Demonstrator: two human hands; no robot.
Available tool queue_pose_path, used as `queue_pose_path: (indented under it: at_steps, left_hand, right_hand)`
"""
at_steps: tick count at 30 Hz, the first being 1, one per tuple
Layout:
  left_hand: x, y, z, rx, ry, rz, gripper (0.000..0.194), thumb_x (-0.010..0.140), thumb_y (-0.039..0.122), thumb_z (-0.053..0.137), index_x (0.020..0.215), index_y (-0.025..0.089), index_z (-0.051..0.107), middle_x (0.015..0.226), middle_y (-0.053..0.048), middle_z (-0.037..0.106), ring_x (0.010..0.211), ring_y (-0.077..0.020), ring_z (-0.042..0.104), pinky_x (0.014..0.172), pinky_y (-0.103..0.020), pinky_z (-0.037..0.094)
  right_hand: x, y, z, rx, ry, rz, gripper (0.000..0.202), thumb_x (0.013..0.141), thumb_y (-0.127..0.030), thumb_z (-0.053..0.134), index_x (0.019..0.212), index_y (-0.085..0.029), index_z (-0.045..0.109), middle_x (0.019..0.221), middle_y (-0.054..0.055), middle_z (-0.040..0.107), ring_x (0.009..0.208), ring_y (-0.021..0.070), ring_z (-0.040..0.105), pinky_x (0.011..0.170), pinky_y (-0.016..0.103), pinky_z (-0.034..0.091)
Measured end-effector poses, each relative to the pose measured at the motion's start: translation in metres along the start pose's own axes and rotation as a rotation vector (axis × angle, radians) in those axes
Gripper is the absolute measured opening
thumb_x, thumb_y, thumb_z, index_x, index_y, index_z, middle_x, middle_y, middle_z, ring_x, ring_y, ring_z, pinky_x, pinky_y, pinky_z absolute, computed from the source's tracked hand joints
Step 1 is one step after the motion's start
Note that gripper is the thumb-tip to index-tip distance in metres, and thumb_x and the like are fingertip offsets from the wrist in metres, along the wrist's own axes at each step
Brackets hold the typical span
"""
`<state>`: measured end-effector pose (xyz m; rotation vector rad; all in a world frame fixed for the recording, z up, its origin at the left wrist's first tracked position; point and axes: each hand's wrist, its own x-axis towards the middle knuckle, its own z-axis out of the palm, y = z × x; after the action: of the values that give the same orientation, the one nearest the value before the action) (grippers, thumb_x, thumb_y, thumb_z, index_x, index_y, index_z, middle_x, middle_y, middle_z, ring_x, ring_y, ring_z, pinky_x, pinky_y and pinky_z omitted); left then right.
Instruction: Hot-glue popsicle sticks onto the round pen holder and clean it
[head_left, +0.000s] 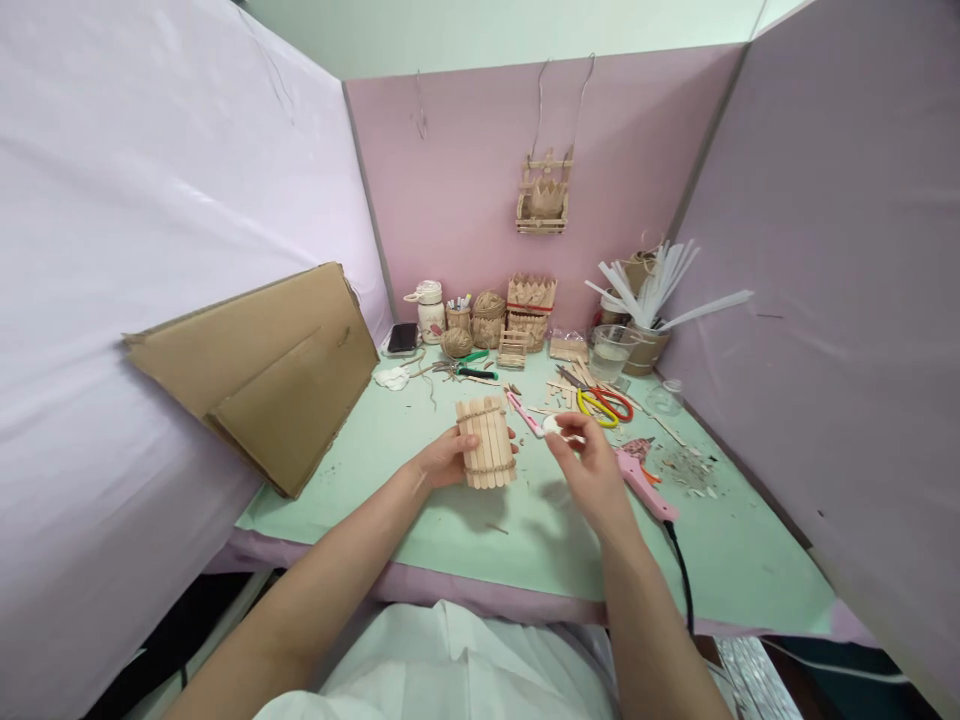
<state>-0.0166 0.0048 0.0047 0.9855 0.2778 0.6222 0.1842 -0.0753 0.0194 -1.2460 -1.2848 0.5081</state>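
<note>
My left hand (448,457) is wrapped round a small barrel-shaped holder made of craft sticks (486,447), its thumb across the front. Two bands of twine run round the sticks, one high and one low. To the right, my right hand (590,468) pinches a small white round piece (552,424) between thumb and fingers; its exact kind is unclear. Just beyond it lies a pink cutter (523,412). A pink hot glue gun (646,487) rests on the table right of my right hand, its black cord running off the front edge.
Scissors with yellow and red handles (604,405) lie among scattered sticks. Green-handled pliers (476,373), a twine ball (457,343) and stick-built pieces (527,325) stand farther back. A cardboard sheet (277,370) leans left. A plastic cup (611,352) and glue sticks (660,285) stand right.
</note>
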Motion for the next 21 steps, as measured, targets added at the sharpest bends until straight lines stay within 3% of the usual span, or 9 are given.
queue_pose_path:
  at_steps: [4, 9, 14, 21]
  left_hand:
    - [-0.001, 0.000, -0.004, -0.078, -0.030, -0.003, 0.058, 0.063, 0.034, 0.076, 0.114, 0.012, 0.057, 0.107, -0.016, 0.064, 0.102, -0.0282, 0.060, 0.092, -0.048, 0.043]
    - [-0.001, -0.003, -0.012, -0.164, -0.066, -0.018, 0.062, 0.064, 0.036, 0.074, 0.118, 0.013, 0.054, 0.113, -0.016, 0.062, 0.106, -0.0277, 0.058, 0.100, -0.051, 0.036]
    - [-0.001, -0.004, -0.012, -0.144, -0.084, -0.034, 0.061, 0.064, 0.035, 0.073, 0.118, 0.013, 0.054, 0.112, -0.015, 0.062, 0.104, -0.0266, 0.059, 0.100, -0.051, 0.035]
    - [0.000, -0.004, -0.011, -0.081, -0.084, -0.041, 0.068, 0.061, 0.029, 0.075, 0.124, 0.019, 0.050, 0.111, -0.014, 0.062, 0.106, -0.0287, 0.058, 0.097, -0.052, 0.037]
  right_hand:
    - [-0.018, 0.022, -0.057, -0.570, 0.098, -0.084, 0.041, 0.080, -0.051, 0.051, 0.103, -0.018, 0.056, 0.103, 0.013, 0.056, 0.100, 0.0277, 0.050, 0.088, 0.044, 0.038]
    - [-0.040, 0.060, -0.111, -1.110, 0.076, 0.095, 0.056, 0.078, -0.056, 0.050, 0.106, -0.008, 0.058, 0.101, 0.021, 0.057, 0.097, 0.0364, 0.051, 0.082, 0.046, 0.040]
    - [-0.046, 0.065, -0.110, -1.176, -0.095, 0.208, 0.049, 0.078, -0.054, 0.053, 0.100, -0.011, 0.061, 0.091, 0.017, 0.061, 0.086, 0.0324, 0.055, 0.075, 0.040, 0.042]
    - [-0.041, 0.055, -0.089, -1.242, -0.060, 0.229, 0.047, 0.082, -0.052, 0.048, 0.104, -0.012, 0.058, 0.096, 0.018, 0.060, 0.088, 0.0329, 0.056, 0.065, 0.038, 0.042]
